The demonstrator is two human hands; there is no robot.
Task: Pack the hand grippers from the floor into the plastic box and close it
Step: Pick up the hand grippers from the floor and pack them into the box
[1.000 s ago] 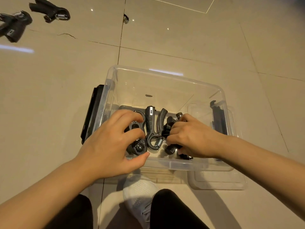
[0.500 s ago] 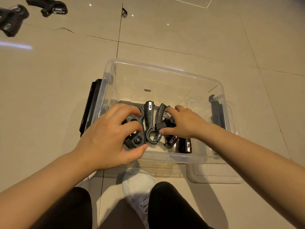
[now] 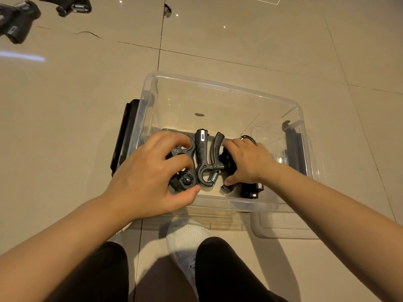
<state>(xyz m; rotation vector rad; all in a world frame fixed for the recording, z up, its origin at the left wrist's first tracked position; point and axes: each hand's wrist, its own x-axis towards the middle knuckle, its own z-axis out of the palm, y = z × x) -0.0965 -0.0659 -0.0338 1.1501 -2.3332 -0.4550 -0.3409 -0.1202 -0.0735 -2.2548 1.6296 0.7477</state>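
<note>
A clear plastic box (image 3: pixel 218 83) stands open on the tiled floor in front of me. Several black hand grippers lie side by side along its near wall. My left hand (image 3: pixel 150 171) grips the leftmost hand gripper (image 3: pixel 185 182), fingers curled over it. A second hand gripper (image 3: pixel 205 158) with a steel spring lies free in the middle. My right hand (image 3: pixel 246 162) is pressed down on the right-hand hand gripper (image 3: pixel 250 189), thumb at its near end. Two more hand grippers (image 3: pixel 16 22), (image 3: pixel 69 6) lie on the floor at the far left.
The clear lid (image 3: pixel 283 225) lies on the floor under the box's right side. Black latches sit on the box's left (image 3: pixel 124 136) and right (image 3: pixel 292 144) ends. My white shoe (image 3: pixel 185 238) and dark-trousered legs are just before the box.
My right hand has shifted slightly right and settled flatter on the right-hand gripper inside the box. My left hand has kept its grip on the leftmost one.
</note>
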